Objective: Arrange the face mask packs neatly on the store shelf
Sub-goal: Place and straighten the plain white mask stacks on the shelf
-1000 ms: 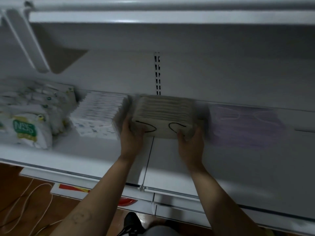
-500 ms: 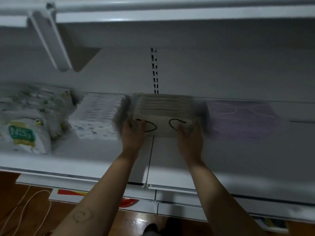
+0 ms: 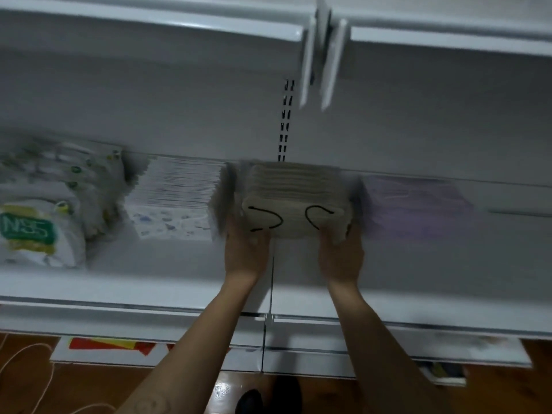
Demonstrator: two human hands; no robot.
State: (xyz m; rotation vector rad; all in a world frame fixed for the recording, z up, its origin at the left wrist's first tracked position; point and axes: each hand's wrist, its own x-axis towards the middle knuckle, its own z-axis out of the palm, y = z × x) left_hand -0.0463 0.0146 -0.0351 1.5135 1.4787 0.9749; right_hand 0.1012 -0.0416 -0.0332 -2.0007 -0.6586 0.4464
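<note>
Clamped with the left hand on the front left corner, and with the right hand on the front right corner, of a beige stack of face mask packs. Set mid-shelf, reaching towards the back edge, below a black-slotted upright. Hemmed in just to the left by a row of white packs with a blue print, just to the right by a blurred pile of pale purple masks. Farther left, nearer the front edge, white bags marked N95 in green. All carried on a white metal shelf, under an upper white shelf with a white bracket. Beneath, brown wooden floor, a pale cord, a black shoe toe. Seen as a block of thin layers, two black ear loops curving across the front face.
</note>
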